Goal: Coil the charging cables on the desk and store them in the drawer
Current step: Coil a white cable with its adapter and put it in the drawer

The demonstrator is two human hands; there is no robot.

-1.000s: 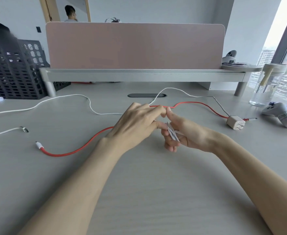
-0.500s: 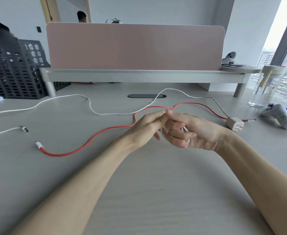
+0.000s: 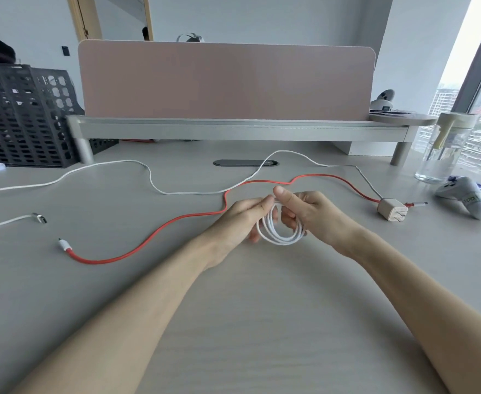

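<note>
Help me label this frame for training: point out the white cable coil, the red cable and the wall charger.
white cable coil point(image 3: 280, 240): head view, lower arc of the loops.
red cable point(image 3: 97, 262): head view, bend near its left end.
wall charger point(image 3: 388, 208): head view, its top face.

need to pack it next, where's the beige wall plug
In the head view the beige wall plug lies on the desk to the right, between the right hand and the game controller, beside the red cable's end.
</note>
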